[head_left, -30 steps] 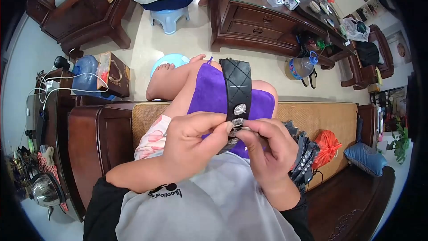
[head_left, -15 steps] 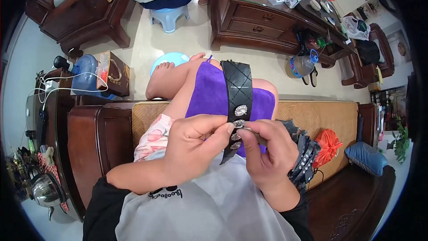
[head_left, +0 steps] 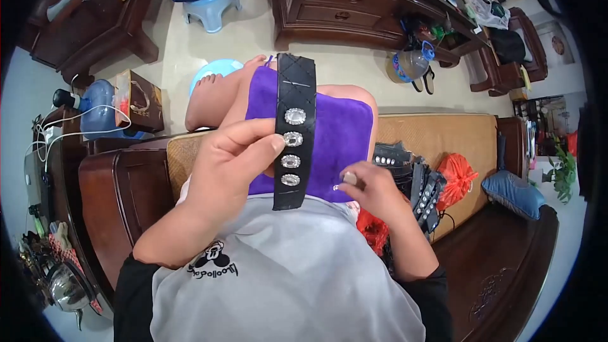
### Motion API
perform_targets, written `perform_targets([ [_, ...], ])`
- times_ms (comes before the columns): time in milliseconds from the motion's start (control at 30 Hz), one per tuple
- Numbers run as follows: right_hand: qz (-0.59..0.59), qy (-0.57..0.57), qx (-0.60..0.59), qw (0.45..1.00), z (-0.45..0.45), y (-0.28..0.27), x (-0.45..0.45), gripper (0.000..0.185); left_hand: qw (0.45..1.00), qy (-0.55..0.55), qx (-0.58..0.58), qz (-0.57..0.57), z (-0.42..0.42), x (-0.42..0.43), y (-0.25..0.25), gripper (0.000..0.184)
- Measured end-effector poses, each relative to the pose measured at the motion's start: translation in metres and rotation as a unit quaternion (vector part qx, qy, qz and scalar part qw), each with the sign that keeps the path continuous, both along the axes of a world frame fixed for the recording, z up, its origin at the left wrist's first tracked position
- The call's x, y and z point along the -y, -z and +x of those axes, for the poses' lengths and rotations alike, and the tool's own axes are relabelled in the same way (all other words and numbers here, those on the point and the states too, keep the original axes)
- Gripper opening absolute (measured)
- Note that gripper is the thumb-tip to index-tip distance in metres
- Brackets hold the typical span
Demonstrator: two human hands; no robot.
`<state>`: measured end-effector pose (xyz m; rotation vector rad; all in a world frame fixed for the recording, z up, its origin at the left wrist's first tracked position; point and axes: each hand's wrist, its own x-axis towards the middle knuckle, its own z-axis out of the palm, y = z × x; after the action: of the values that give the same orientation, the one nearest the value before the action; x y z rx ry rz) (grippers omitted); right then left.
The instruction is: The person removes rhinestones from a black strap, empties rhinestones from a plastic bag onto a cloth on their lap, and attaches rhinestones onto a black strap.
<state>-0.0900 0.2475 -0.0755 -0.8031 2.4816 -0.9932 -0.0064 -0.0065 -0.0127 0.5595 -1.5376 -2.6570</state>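
Note:
My left hand (head_left: 234, 158) pinches the left edge of a black quilted strap (head_left: 296, 98), which hangs upright over my lap. Several oval clear gems run down the strap, and my left thumb lies beside the second gem (head_left: 292, 139). A purple cloth (head_left: 342, 126) covers my thighs behind the strap. Away from the strap, my right hand (head_left: 373, 190) hovers over the cloth's lower right part with thumb and fingers curled together around a small pale object. Near its fingertips a small shiny gem (head_left: 336, 187) shows against the purple.
More black gem-studded straps (head_left: 427, 199) lie on the woven seat (head_left: 443, 133) at my right, beside a red plastic bag (head_left: 457, 180) and a blue cushion (head_left: 514, 194). A person sits on a blue stool (head_left: 212, 11) ahead, near a dark wooden cabinet (head_left: 342, 16).
My right hand has left the strap and moved right and down. The strap now faces the camera more squarely, with its gems uncovered. The whole view has shifted.

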Motion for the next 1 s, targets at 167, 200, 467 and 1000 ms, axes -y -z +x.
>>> perform_targets([
  [167, 0.041, -0.071, -0.060, 0.995, 0.014, 0.031, -0.015, 0.016, 0.998, 0.028, 0.019, 0.059, -0.007, -0.002, -0.002, 0.017],
  [200, 0.042, -0.071, -0.076, 0.994, 0.015, 0.034, -0.014, 0.017, 0.996, 0.035, 0.028, 0.078, -0.008, -0.003, -0.003, 0.016],
  [467, 0.064, -0.076, -0.099, 0.990, 0.015, 0.027, -0.009, 0.018, 0.994, 0.042, 0.038, 0.098, -0.011, -0.007, 0.006, 0.015],
  [1000, -0.234, -0.003, -0.121, 0.965, -0.003, -0.084, 0.071, 0.028, 0.998, 0.062, 0.013, 0.010, -0.006, -0.016, -0.001, 0.018],
])
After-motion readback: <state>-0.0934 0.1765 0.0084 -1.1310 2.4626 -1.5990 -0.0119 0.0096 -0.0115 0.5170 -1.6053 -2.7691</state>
